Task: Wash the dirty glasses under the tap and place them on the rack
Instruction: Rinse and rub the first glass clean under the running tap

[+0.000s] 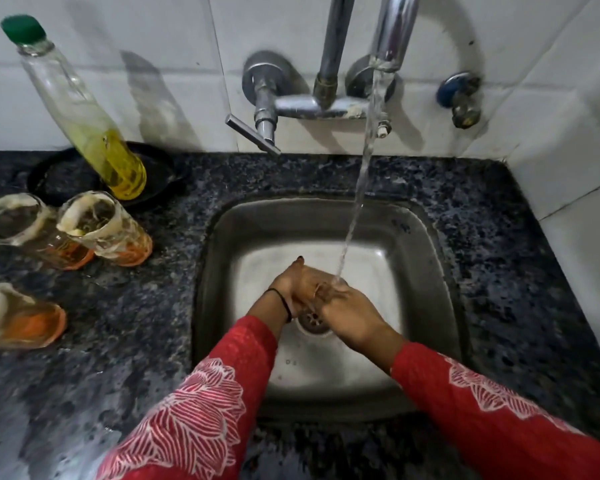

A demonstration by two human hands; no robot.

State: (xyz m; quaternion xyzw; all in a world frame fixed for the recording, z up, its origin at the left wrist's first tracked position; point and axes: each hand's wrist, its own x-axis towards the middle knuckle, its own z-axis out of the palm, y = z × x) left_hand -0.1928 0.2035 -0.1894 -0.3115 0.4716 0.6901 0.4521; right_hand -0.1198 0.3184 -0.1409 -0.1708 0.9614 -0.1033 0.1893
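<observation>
1. Looking down from head height, the view took in a steel sink [222, 237] set into a dark speckled worktop [118, 341].
2. Water [361, 174] ran from the tap [392, 36] on the white tiled wall [153, 36] and fell onto the hands over the middle of the sink.
3. The left hand [297, 285] and right hand [349, 306] were pressed together under the stream, fingers overlapping, just above the drain [312, 323]. Whether they held anything between them could not be told.
4. Three dirty glasses [104, 226] stood on the worktop left of the sink, well apart from the hands. Two were just beside each other nearer the wall, and the third was at the left edge, nearer the front. All had orange bases and pale smears.
5. A clear bottle [84, 109] with a green cap and some yellow liquid stood in a black dish [49, 174] at the back of the worktop, just behind the glasses.
6. Both arms wore red patterned sleeves [194, 410].
</observation>
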